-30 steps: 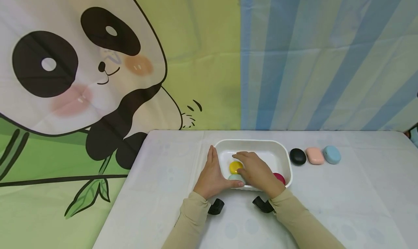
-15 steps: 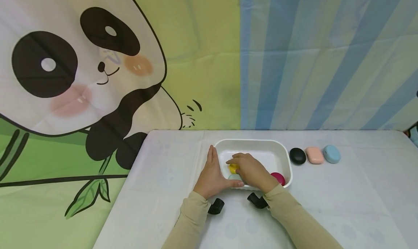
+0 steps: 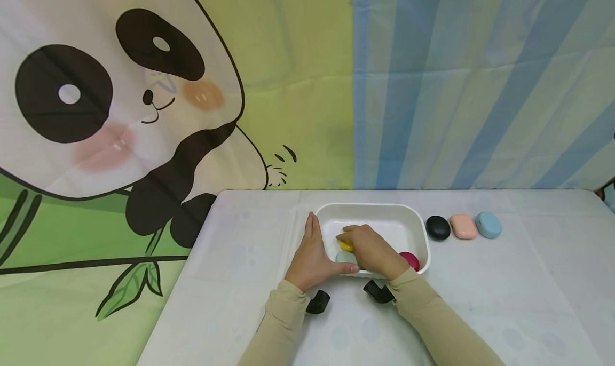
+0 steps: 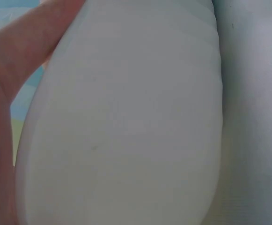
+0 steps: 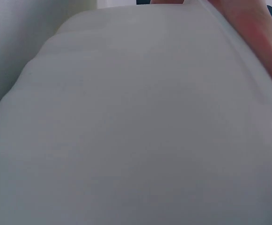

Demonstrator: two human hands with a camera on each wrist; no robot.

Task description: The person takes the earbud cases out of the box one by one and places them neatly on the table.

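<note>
**Right hand closes over the yellow piece**

Left hand braces the white tray's near-left corner, fingers straight, thumb along the rim. Pale green piece inside, by that thumb. Just beyond, the yellow: a second ago largely uncovered, now the right fingers curl over it, seemingly pinching, so it looks gripped, within the tray. Red piece, near-right corner; outside, black piece, pink piece, blue piece. No brands or writing I can read.

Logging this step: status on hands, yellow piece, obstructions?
Left hand spread at corner of white tray. Right hand curled round yellow piece inside. Pale green piece close on near side.
</note>
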